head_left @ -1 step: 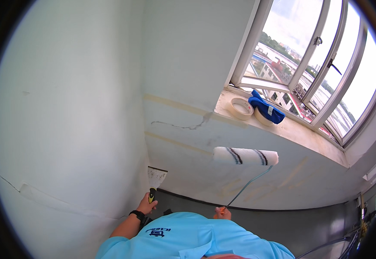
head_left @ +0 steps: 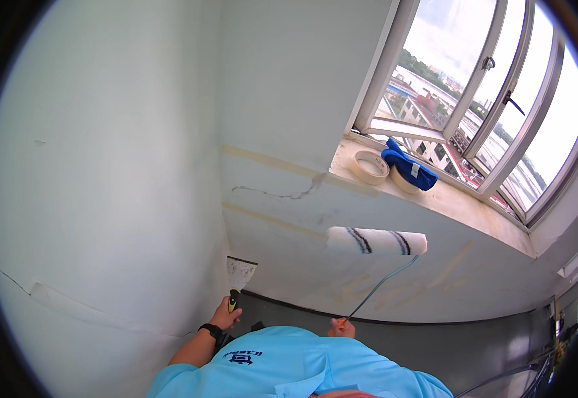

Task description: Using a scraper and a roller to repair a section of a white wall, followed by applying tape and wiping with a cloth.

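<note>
My left hand [head_left: 225, 314] is closed round the black-and-yellow handle of a putty knife [head_left: 242, 272]. Its wide, stained blade points up, close to the corner of the two walls. In my right hand [head_left: 341, 327] is the orange handle of a paint roller [head_left: 377, 241], mostly hidden by my fingers. The roller's bent metal rod leads up to a white sleeve with dark spiral stripes, in front of the wall below the window. Whether the sleeve touches the wall I cannot tell. A jagged crack [head_left: 269, 193] runs across that wall between two yellowish bands.
On the windowsill [head_left: 451, 207] lie a roll of masking tape [head_left: 370, 166] and a blue cloth item [head_left: 409, 166] resting on another roll. An open window [head_left: 445, 123] is above. Another crack [head_left: 10, 277] marks the left wall [head_left: 110, 166]. Dark cables [head_left: 508, 373] show at lower right above the grey floor [head_left: 448, 345].
</note>
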The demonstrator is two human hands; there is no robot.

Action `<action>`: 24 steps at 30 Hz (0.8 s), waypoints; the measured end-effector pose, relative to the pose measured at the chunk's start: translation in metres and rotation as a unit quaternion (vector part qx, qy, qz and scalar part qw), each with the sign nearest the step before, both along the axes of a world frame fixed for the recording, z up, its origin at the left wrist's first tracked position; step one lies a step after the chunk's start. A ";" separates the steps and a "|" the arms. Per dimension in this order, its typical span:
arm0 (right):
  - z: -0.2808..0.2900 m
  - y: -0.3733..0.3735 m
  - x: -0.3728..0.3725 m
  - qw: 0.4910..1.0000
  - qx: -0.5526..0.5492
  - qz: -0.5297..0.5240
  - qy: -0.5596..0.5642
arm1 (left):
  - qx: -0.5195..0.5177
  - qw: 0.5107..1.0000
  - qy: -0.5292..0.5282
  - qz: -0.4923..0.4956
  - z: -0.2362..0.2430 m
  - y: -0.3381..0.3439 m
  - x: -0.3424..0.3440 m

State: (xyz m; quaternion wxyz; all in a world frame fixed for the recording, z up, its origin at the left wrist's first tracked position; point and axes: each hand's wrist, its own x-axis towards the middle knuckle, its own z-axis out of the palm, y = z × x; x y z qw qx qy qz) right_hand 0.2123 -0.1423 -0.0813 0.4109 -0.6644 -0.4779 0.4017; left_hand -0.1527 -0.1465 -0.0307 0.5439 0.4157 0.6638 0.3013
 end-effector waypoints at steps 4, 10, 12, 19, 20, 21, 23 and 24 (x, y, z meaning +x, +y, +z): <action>-0.011 0.000 0.004 1.000 0.001 0.002 0.007 | 0.002 1.000 0.001 0.002 0.000 0.000 0.003; -0.011 0.000 0.005 1.000 -0.006 0.003 -0.006 | 0.004 1.000 -0.004 0.003 -0.001 0.000 0.003; -0.013 0.000 0.005 1.000 -0.007 -0.002 -0.005 | 0.000 1.000 -0.006 -0.001 -0.001 0.000 0.003; -0.009 0.000 0.006 0.999 0.037 0.003 -0.035 | 0.012 1.000 -0.008 -0.008 -0.006 0.001 0.002; -0.013 0.000 0.007 0.999 0.036 0.005 -0.036 | 0.010 1.000 -0.007 -0.007 -0.005 0.000 0.002; -0.017 0.000 0.007 1.000 0.019 0.001 -0.020 | 0.009 1.000 -0.004 -0.008 -0.004 0.001 0.003; -0.020 0.000 0.010 1.000 0.001 -0.003 -0.005 | 0.012 1.000 -0.003 -0.013 -0.005 0.002 0.002; -0.010 -0.002 0.007 1.000 -0.005 0.000 -0.005 | 0.013 1.000 -0.002 -0.015 -0.007 0.001 0.002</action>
